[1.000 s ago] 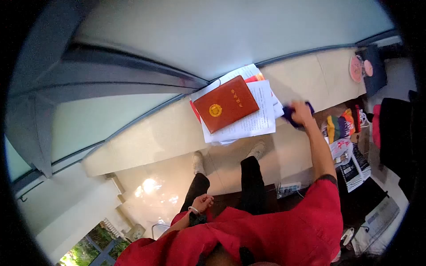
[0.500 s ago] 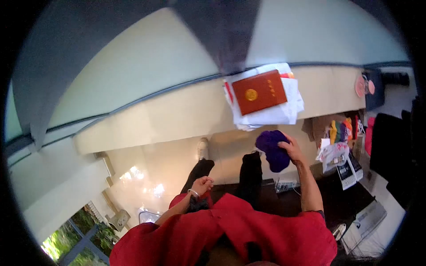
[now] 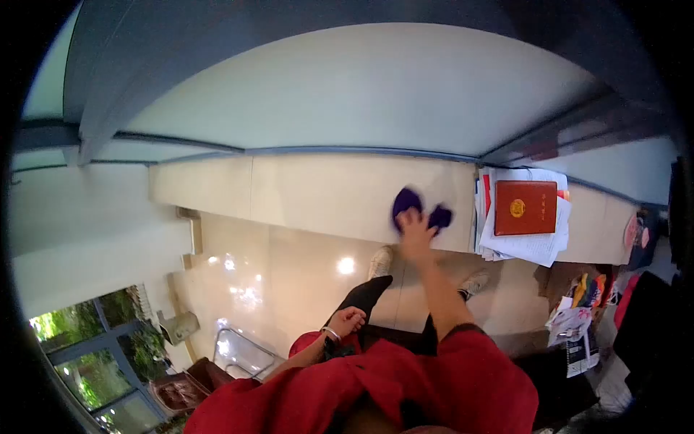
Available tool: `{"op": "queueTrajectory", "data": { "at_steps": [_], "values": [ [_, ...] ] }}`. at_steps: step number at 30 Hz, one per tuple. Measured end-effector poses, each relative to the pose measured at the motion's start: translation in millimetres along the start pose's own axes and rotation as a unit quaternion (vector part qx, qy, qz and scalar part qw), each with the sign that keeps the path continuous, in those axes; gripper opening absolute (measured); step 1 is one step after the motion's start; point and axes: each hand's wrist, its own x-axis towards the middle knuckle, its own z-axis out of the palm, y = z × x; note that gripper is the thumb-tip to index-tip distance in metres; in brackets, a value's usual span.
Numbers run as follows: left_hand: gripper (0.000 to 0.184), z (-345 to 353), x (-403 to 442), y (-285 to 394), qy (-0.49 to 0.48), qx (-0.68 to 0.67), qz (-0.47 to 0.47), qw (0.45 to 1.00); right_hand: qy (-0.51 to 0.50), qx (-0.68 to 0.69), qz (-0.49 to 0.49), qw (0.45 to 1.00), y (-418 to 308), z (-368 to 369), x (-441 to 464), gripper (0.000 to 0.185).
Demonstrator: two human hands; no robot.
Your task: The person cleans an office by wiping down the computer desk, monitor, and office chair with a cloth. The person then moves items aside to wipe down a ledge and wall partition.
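A dark purple cloth (image 3: 407, 205) lies bunched on the pale window ledge (image 3: 318, 194), left of the paper stack. My right hand (image 3: 417, 230) presses down on it, fingers over the fabric, the arm stretched forward and slightly blurred. Part of the cloth sticks out on either side of the fingers. Close to my body, my left hand (image 3: 348, 320) hangs with its fingers curled in; nothing shows in it. A light bracelet circles that wrist.
A brown-red booklet with a gold emblem (image 3: 526, 207) tops a stack of white papers (image 3: 486, 246) on the ledge. Frosted glass panels (image 3: 376, 94) rise behind. A metal-framed chair (image 3: 242, 351) stands at lower left. Colourful items (image 3: 587, 289) sit at right, above a dark surface.
My right hand has carried the purple cloth forward onto the ledge. The view has shifted left, so the papers and booklet appear farther right. My left hand stays curled near my body.
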Motion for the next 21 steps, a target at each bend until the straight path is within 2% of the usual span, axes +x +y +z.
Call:
{"op": "queueTrajectory", "data": {
  "at_steps": [1, 2, 3, 4, 5, 6, 7, 8, 10, 11, 12, 13, 15, 16, 17, 18, 19, 20, 21],
  "values": [
    [0.019, -2.5, -1.4, -6.3, -0.006, -0.018, -0.001, 1.000, -0.102, 0.027, -0.023, 0.994, -27.5, 1.7, -22.5, 0.058],
    [0.019, -6.4, 0.3, -9.5, -0.017, -0.032, 0.005, 0.999, -0.119, 0.188, -0.069, 0.972, -27.6, 55.6, -41.7, 0.052],
    [0.018, -13.0, 4.4, -8.8, -0.023, -0.042, 0.015, 0.999, -0.228, 0.345, 0.002, 0.910, -39.8, 69.4, -53.1, 0.050],
    [0.018, -14.4, 3.7, -6.8, -0.031, -0.057, -0.014, 0.998, -0.262, 0.374, 0.026, 0.889, -48.2, 66.1, -64.7, 0.053],
    [0.020, -16.7, 4.3, -8.3, -0.046, -0.050, -0.004, 0.998, -0.153, 0.418, 0.001, 0.895, -48.0, 78.3, -81.2, 0.053],
    [0.020, -17.5, 4.0, -11.6, -0.047, -0.062, 0.024, 0.997, -0.100, 0.446, -0.017, 0.889, -43.0, 66.5, -81.1, 0.053],
    [0.020, -17.8, -1.0, -15.7, -0.046, -0.077, 0.048, 0.995, -0.076, 0.364, 0.040, 0.928, -18.0, 59.1, -75.1, 0.054],
    [0.020, -18.9, -6.3, -13.0, -0.031, -0.072, 0.019, 0.997, -0.048, 0.279, 0.092, 0.955, 6.0, 50.5, -63.7, 0.055],
    [0.021, -21.0, -10.6, -20.7, -0.004, -0.091, -0.016, 0.996, 0.071, 0.273, 0.029, 0.959, 106.6, 40.5, -12.8, 0.057],
    [0.021, -20.0, -12.2, -19.6, 0.016, -0.110, -0.011, 0.994, 0.129, 0.262, -0.002, 0.956, 155.5, 35.2, 12.0, 0.058],
    [0.021, -18.5, -14.6, -15.3, 0.017, -0.102, -0.019, 0.994, 0.145, 0.294, 0.084, 0.941, 124.4, -17.1, 18.3, 0.061],
    [0.021, -17.0, -16.9, -14.1, 0.021, -0.096, -0.029, 0.995, 0.119, 0.302, 0.181, 0.928, 63.9, -88.7, 31.4, 0.058],
    [0.022, -9.0, -21.4, -24.6, 0.060, -0.134, -0.015, 0.989, 0.166, 0.436, 0.140, 0.874, 155.1, -27.7, 119.3, 0.062],
    [0.022, -9.1, -23.4, -34.2, 0.069, -0.173, -0.014, 0.982, 0.177, 0.233, 0.298, 0.909, 109.2, -31.5, 141.9, 0.065],
    [0.021, -5.9, -24.0, -41.4, 0.072, -0.208, -0.014, 0.975, 0.184, 0.009, 0.437, 0.880, 41.0, -43.7, 147.9, 0.068],
    [0.021, -0.6, -20.8, -50.3, 0.099, -0.241, -0.042, 0.965, 0.234, -0.050, 0.400, 0.885, 17.7, -4.4, 160.4, 0.077],
    [0.021, 0.9, -23.7, -44.0, 0.099, -0.249, -0.054, 0.962, 0.223, -0.057, 0.398, 0.888, -6.8, 31.0, 159.2, 0.077],
    [0.021, -1.2, -26.8, -28.3, 0.112, -0.246, -0.041, 0.962, 0.179, -0.030, 0.227, 0.957, -35.1, 60.1, 152.5, 0.071],
    [0.021, 1.1, -28.7, -16.8, 0.122, -0.249, -0.025, 0.960, 0.125, -0.003, 0.046, 0.991, -61.7, 82.8, 145.3, 0.067]
  ]
}}
